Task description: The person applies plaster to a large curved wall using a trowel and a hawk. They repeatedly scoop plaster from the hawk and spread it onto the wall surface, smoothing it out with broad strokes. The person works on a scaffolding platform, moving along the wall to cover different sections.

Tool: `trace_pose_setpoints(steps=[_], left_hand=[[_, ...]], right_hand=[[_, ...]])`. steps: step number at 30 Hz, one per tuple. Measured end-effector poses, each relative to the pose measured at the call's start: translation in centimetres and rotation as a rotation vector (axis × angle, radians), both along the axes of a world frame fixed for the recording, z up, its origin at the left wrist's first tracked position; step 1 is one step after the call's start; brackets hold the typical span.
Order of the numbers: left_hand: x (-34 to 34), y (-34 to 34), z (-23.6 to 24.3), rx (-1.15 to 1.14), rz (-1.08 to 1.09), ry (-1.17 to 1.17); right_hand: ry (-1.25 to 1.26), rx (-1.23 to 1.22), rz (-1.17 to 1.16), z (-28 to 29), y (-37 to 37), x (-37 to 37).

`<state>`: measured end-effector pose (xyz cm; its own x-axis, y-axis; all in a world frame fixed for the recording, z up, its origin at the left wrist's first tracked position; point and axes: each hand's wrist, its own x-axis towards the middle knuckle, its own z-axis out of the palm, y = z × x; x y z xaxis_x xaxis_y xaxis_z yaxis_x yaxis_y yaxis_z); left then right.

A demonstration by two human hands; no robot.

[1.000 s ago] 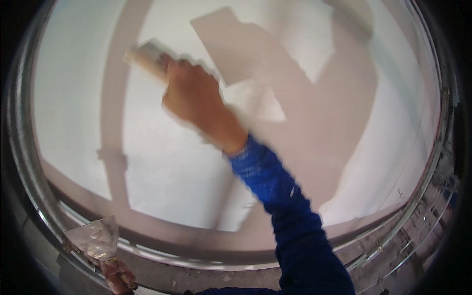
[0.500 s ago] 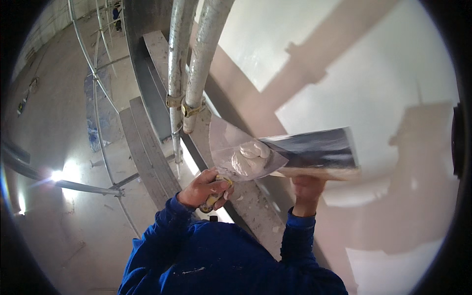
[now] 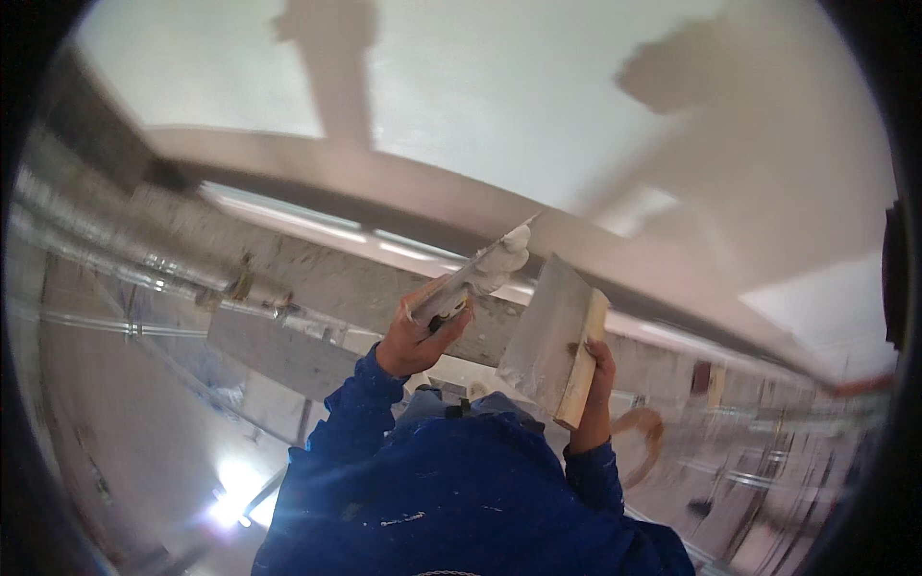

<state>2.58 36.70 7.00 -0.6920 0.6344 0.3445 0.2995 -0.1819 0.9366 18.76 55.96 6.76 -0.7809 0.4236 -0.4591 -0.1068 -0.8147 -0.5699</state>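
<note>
My left hand (image 3: pixel 415 338) is closed round the handle of a broad putty knife (image 3: pixel 444 288), which is tilted almost edge-on. A thick lump of white filler (image 3: pixel 505 261) clings to its blade near the tip. To the right, my right hand (image 3: pixel 597 389) grips a wide skimming blade (image 3: pixel 544 331) by its pale wooden back (image 3: pixel 580 370). That metal blade has a smeared, whitish face and slants toward the left. The two tools are apart, in front of my chest.
A pale wall (image 3: pixel 499 96) with shadows across it rises ahead. Below it runs a grey scaffold plank (image 3: pixel 336 278). Blurred scaffold tubes (image 3: pixel 154 274) are at the left. A bright lamp (image 3: pixel 230 507) glares from the lower left.
My view has swung round to the right, so the scaffold tubes sit farther left. The putty knife has turned edge-on, and the skimming blade has gone from level to steeply slanted.
</note>
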Motion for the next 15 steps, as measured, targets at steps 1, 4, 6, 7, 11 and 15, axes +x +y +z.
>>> trace_pose_setpoints(steps=[1, 4, 6, 7, 11, 15], left_hand=[[-0.5, 1.8, -0.2, 0.021, -0.017, 0.127], [0.0, 7.4, -1.3, 0.084, -0.075, 0.497], [1.3, 10.0, -2.8, 0.060, -0.168, 0.534], [2.0, 11.3, -3.5, 0.065, -0.204, 0.555], [4.5, 15.3, -4.6, 0.071, -0.225, 0.594], [6.4, 17.0, -4.5, 0.017, -0.257, 0.663]], right_hand=[[-0.026, -0.003, -0.048, -0.1, -0.2, 0.5], [-0.041, -0.037, -0.105, 2.0, -0.6, 2.1], [-0.049, -0.079, -0.115, 2.4, -0.1, 3.7], [-0.051, -0.084, -0.115, 2.5, 0.7, 4.5], [-0.013, -0.129, -0.122, -0.9, 3.1, 7.8], [-0.037, -0.123, -0.093, -2.9, 5.1, 10.7]])
